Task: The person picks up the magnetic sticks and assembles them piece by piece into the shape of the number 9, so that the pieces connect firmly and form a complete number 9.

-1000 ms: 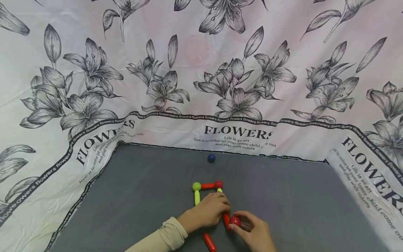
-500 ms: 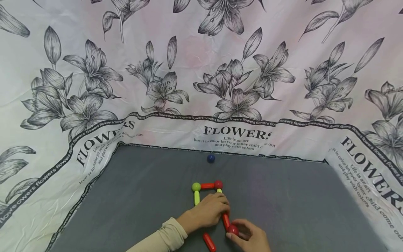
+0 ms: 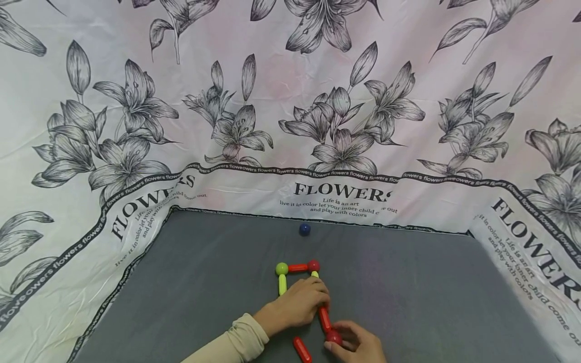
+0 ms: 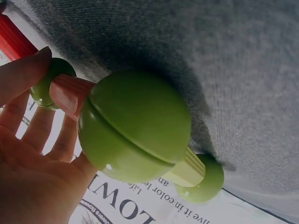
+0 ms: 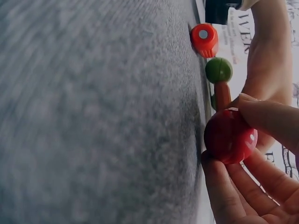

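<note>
In the head view my left hand (image 3: 295, 305) reaches over a frame of magnetic balls and rods, hiding its middle. The left wrist view shows that hand's thumb and fingers around a green ball (image 4: 44, 91), between a red rod (image 4: 16, 37) and an orange-red rod (image 4: 70, 95) leading to a nearer green ball (image 4: 135, 126). My right hand (image 3: 360, 345) pinches a red ball (image 3: 333, 337) between thumb and fingers. That ball touches the near end of a red rod (image 3: 324, 319) extending from under my left hand.
A loose red rod (image 3: 301, 350) lies near the front edge. The frame's far side has a green ball (image 3: 282, 268), a red rod (image 3: 298, 267) and another red ball (image 3: 313, 265). A blue ball (image 3: 304, 229) rests at the back, before the flowered cloth (image 3: 245, 184).
My right hand has brought the red ball nearer to me, from beside the red rod to its near end. My left hand has stayed nearly still.
</note>
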### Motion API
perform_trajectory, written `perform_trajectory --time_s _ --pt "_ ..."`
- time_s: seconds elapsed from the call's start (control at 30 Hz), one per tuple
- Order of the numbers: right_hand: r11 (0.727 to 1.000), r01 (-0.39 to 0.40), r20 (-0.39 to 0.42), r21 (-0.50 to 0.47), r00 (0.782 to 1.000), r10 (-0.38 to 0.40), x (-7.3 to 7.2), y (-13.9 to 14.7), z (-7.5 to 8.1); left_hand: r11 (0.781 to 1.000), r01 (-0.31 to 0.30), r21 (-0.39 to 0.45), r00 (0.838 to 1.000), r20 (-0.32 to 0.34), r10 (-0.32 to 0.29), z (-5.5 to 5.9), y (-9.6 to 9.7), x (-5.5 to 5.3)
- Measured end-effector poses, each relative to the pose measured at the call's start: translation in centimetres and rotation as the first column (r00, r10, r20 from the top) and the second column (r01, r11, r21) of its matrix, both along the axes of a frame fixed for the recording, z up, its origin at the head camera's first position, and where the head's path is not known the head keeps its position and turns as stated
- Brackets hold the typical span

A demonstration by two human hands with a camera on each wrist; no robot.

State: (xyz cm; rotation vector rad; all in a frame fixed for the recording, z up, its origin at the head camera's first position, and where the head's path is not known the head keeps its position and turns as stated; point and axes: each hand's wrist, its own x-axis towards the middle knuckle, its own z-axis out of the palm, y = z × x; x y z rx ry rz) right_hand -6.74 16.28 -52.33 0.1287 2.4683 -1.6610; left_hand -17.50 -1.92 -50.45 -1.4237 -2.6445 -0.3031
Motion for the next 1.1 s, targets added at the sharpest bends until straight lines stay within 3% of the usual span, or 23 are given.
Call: perform_trajectory --time_s 0.23,0.43,0.77,0.97,1.1 --pt "0.999 -0.032 0.007 0.011 0.999 0.032 -0.2 -0.1 0.1 1.0 -0.002 -0.001 1.0 0.009 0.002 0.1 -0.1 0.0" --pt "0.997 -0.077 0.014 0.021 0.997 0.077 -0.4 -0.2 0.2 1.0 -0.024 0.011 0.997 0.07 0.023 0.1 -0.4 0.2" --pt "0.994 -0.089 0.03 0.068 0.996 0.087 -0.6 -0.7 0.3 0.983 -0.119 0.142 0.991 0.085 0.107 0.1 -1.9 0.4" --pt "0.993 -0.048 0.005 0.104 0.999 0.047 -0.5 -1.2 0.1 0.964 -0.17 0.205 0.976 0.173 0.135 0.2 -2.9 1.4" --pt "0.992 -0.048 -0.003 0.117 0.999 0.049 -0.5 -1.4 0.0 0.965 -0.182 0.191 0.964 0.23 0.136 0.5 -3.7 2.5"
